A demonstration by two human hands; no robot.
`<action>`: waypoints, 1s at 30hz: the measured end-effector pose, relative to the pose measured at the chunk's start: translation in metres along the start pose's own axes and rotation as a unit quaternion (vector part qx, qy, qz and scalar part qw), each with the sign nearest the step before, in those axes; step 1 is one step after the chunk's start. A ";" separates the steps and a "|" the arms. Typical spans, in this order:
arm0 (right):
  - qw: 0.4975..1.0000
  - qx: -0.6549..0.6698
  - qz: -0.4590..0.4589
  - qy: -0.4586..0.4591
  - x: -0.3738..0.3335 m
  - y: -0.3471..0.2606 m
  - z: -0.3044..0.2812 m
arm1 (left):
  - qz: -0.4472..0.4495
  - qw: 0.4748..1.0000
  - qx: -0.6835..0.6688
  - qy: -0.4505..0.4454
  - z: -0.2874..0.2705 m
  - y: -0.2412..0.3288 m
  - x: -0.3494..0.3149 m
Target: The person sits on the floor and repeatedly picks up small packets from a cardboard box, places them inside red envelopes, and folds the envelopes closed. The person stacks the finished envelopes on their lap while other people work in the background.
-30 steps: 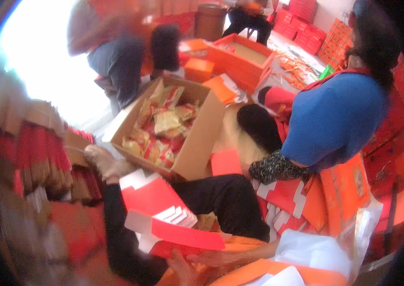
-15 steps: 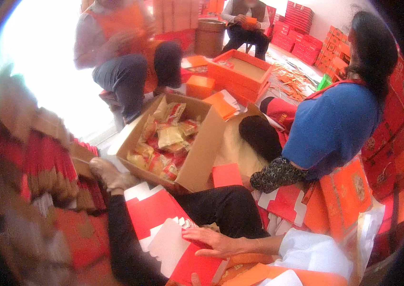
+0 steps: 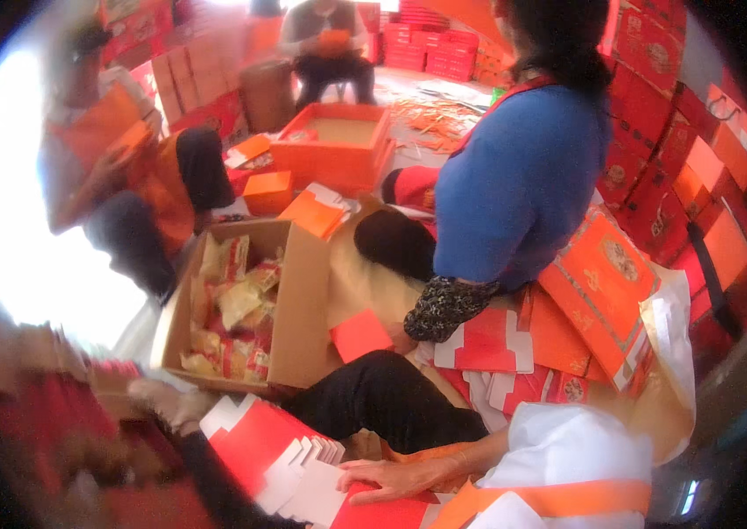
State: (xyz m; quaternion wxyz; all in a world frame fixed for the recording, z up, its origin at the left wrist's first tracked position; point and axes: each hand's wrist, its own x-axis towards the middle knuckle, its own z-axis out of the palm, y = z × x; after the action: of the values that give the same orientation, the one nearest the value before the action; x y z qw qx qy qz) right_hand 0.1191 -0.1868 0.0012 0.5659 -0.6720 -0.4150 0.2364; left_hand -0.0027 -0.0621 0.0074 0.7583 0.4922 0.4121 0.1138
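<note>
My right hand [image 3: 386,479] lies with its fingers stretched out over a fanned stack of red and white flat cartons [image 3: 303,472] on my lap. The fingers rest on a red panel and do not wrap round it. The stack spreads up and to the left along my outstretched leg, its notched white flaps overlapping. Under my right forearm, an orange sheet [image 3: 558,500] crosses my white clothing. My left hand does not show at the lower edge.
An open cardboard box [image 3: 283,304] of wrapped packets stands beyond my legs. On the right sits a person in blue [image 3: 523,176], beside more flat cartons [image 3: 488,342]. An orange box [image 3: 329,159] stands farther back, near two other seated people. Blurred stacks [image 3: 47,414] fill the left.
The view has swung right, so the surroundings sit farther left. My left thumb, seen at the lower edge before, is out of view. My right hand still lies on the stack.
</note>
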 end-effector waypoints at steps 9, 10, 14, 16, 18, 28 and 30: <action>0.958 0.140 0.224 -0.107 -0.011 0.004 -0.013 | -0.017 1.000 -0.006 0.005 -0.005 -0.003 -0.003; 0.939 0.188 0.271 -0.098 -0.009 0.004 -0.012 | -0.015 1.000 -0.007 0.007 -0.008 -0.002 -0.004; 0.877 0.338 0.338 -0.043 -0.024 0.032 -0.002 | -0.028 1.000 -0.009 -0.001 -0.008 -0.007 -0.007; 0.902 0.280 0.317 -0.083 -0.019 0.024 -0.004 | -0.028 1.000 -0.009 0.004 -0.014 -0.010 -0.009; 0.933 0.232 0.254 -0.108 -0.018 0.024 -0.003 | -0.030 0.999 -0.008 0.007 -0.015 -0.011 -0.010; 0.920 0.354 0.128 0.108 -0.013 -0.005 0.007 | -0.016 0.999 0.041 -0.026 -0.032 -0.007 -0.008; 0.941 0.308 0.131 0.044 -0.018 0.003 0.000 | -0.009 0.996 0.073 -0.050 -0.017 0.004 -0.016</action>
State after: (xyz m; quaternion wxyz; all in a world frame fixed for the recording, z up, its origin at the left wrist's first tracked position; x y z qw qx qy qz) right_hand 0.1102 -0.2017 -0.0040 0.7270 -0.5227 -0.2050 0.3953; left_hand -0.0249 -0.0583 0.0157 0.7408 0.5475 0.3857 0.0518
